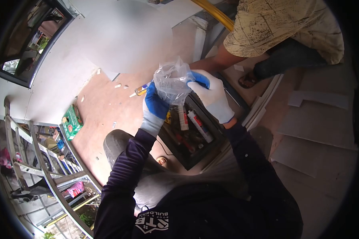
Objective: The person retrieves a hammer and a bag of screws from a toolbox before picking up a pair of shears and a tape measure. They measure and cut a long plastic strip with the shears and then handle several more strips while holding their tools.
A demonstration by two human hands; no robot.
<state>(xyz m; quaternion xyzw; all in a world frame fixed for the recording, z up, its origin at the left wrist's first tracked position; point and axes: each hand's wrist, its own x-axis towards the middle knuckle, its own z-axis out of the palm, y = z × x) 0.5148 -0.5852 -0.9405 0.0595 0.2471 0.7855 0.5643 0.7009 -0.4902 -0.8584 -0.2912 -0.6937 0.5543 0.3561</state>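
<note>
Both my hands wear white gloves with blue palms and hold a crumpled clear plastic bag (172, 81) in front of me. My left hand (154, 106) grips the bag's lower left side. My right hand (212, 95) pinches its right edge, fingers curled onto the plastic. What the bag holds cannot be made out. Directly below the bag lies an open dark toolbox (195, 153) with sealant tubes (199, 125) and other tools inside.
Another person in a patterned yellow shirt (283, 28) crouches at the upper right, a sandalled foot (248, 81) near the toolbox. White boards (319, 131) lie stacked on the right. A green box (72, 121) and a ladder (24, 143) are on the left.
</note>
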